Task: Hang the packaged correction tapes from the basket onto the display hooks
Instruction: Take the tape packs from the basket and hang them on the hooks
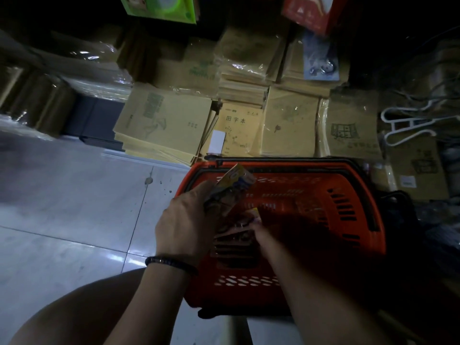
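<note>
Left forearm enters from the lower edge, a dark beaded bracelet (171, 262) at the wrist. Left hand (184, 227) grips a small bunch of packaged correction tapes (231, 188), fingers curled round the lower end; the yellow and blue packs tilt up and away over the basket's left rim. Right hand (257, 231) is down inside the red basket (348, 220), fingers lying on a further pack (254, 212) in deep shadow; whether it holds that pack cannot be told. Black handles (298, 161) lie folded along the far rim. The basket stands on pale floor tiles (74, 195), close against wrapped stacks of brown exercise books (169, 120). A white hanger (408, 125) lies to the right.
</note>
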Action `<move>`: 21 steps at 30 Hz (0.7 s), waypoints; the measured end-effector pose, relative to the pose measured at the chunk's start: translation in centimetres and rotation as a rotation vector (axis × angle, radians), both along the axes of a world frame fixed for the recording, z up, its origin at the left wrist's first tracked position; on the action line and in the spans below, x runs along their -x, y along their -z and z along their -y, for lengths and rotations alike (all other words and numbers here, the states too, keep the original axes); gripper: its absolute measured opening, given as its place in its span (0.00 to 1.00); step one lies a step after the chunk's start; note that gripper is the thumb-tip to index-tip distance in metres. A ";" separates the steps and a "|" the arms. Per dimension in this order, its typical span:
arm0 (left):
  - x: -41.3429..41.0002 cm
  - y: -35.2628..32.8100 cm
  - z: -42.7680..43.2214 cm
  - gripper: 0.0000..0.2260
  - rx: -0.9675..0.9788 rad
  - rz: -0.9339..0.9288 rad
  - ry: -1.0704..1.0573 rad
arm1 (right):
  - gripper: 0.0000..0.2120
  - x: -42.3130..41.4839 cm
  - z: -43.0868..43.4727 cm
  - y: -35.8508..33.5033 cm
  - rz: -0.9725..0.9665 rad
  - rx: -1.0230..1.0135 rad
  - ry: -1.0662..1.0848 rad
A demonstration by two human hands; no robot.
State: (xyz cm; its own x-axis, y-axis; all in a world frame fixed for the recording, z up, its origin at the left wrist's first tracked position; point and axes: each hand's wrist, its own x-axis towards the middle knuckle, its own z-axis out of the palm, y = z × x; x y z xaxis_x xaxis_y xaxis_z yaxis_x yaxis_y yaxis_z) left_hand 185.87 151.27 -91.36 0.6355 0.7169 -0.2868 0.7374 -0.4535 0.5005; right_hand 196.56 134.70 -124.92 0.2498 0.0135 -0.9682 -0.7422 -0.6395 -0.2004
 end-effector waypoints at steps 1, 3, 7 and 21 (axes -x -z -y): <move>0.1 0.0 0.1 0.19 0.012 0.001 0.004 | 0.17 -0.2 -0.8 -1.4 -0.026 -0.014 0.031; 0.3 0.0 0.2 0.19 0.049 0.008 0.006 | 0.11 -0.6 -2.2 -5.9 0.008 -0.029 0.057; 0.4 -0.4 0.2 0.20 0.066 0.001 -0.040 | 0.11 -1.0 -1.6 -8.3 0.109 -0.038 0.122; 0.3 0.3 0.1 0.18 0.039 -0.004 -0.026 | 0.10 -0.8 -1.6 -6.2 -0.037 -0.077 0.252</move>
